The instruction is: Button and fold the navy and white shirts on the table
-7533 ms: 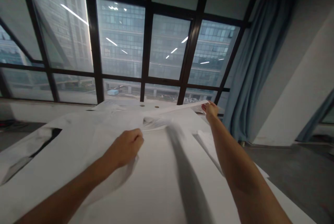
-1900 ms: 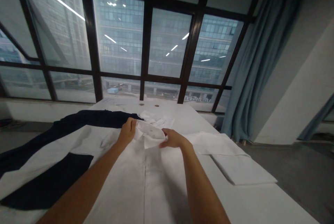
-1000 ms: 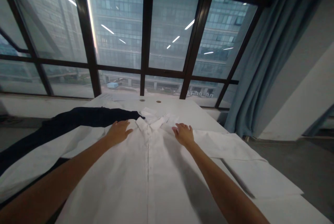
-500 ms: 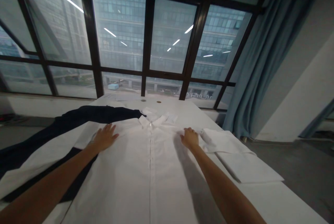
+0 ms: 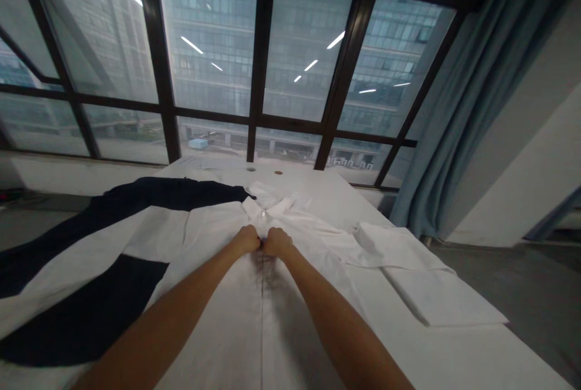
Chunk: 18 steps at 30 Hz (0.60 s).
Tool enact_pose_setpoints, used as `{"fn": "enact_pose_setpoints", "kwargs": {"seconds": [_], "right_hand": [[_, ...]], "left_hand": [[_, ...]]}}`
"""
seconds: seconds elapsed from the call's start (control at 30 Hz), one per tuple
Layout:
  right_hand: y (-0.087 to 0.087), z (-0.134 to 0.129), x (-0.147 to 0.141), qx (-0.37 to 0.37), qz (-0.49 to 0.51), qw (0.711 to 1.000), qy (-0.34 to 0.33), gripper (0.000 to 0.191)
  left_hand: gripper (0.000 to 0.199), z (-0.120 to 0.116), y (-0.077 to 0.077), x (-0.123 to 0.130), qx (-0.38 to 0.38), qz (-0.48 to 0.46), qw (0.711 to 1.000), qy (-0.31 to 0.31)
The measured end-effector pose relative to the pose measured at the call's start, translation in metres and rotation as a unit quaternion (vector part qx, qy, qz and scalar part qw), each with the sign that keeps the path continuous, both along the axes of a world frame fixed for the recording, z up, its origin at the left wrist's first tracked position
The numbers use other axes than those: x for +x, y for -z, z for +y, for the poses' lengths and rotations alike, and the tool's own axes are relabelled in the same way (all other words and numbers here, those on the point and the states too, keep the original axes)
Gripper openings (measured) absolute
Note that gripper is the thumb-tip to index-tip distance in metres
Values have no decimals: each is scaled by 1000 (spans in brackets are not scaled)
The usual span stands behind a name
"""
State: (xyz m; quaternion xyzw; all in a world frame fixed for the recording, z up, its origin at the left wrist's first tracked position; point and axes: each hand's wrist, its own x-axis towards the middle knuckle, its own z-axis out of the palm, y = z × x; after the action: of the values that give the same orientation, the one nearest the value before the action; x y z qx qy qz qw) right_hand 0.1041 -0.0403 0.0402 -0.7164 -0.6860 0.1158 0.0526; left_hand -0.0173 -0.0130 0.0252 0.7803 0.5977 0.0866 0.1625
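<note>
A white shirt point(image 5: 213, 323) lies front up on the white table, its collar point(image 5: 267, 208) toward the window and its button placket running down the middle. Just below the collar, my left hand point(image 5: 247, 238) is closed on the left side of the placket. Right beside it, my right hand point(image 5: 278, 241) is closed on the placket's other side. The fingertips of both hands are mostly hidden. Dark navy cloth point(image 5: 91, 302) shows under and beyond the shirt's left sleeve point(image 5: 154, 235).
Folded white cloth point(image 5: 445, 299) rests at the right on the white table point(image 5: 481, 356), touching the right sleeve. Past the table's far edge are dark-framed windows point(image 5: 299, 57). A blue curtain point(image 5: 458, 117) hangs at the right, beside a pale pillar point(image 5: 512, 154).
Both hands have moved inward from the shirt's shoulders to the placket below the collar. Their spread fingers have closed there. The view has shifted slightly.
</note>
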Motion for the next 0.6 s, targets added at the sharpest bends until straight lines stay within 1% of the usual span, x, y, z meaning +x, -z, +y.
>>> {"fn": "enact_pose_setpoints", "kwargs": {"seconds": [0.03, 0.1, 0.17, 0.27, 0.33, 0.37, 0.43, 0.47, 0.53, 0.6], "right_hand": [[-2, 0, -1, -10, -16, 1000, -6, 44], [-7, 1, -5, -20, -14, 999, -26, 43], [-10, 1, -9, -27, -22, 999, -29, 42], [-13, 1, -10, -17, -23, 999, -27, 43], [-14, -2, -6, -3, -23, 1000, -20, 42], [-14, -4, -2, 8, -15, 1000, -12, 38], [-12, -9, 8, 29, 32, 999, 3, 25], [-9, -11, 13, 43, 71, 997, 5, 23], [-1, -13, 21, 81, 162, 983, -5, 27], [12, -14, 25, 124, 235, 964, -29, 26]], "left_hand": [[20, 2, 0, 1, -9, 6, 1000, -3], [24, 4, -1, 3, -25, 16, 1000, -7], [24, 6, -3, 5, -43, 19, 999, -8], [13, 8, -7, 6, -76, 8, 997, -8], [6, 9, -9, 5, -98, -14, 995, -11], [7, 8, -10, 5, -109, -29, 994, -16], [16, 5, -11, 3, -130, -66, 989, -32], [20, 3, -11, 2, -139, -87, 986, -42], [27, -4, -9, 0, -150, -132, 978, -60], [30, -12, -7, 0, -153, -181, 969, -70]]}}
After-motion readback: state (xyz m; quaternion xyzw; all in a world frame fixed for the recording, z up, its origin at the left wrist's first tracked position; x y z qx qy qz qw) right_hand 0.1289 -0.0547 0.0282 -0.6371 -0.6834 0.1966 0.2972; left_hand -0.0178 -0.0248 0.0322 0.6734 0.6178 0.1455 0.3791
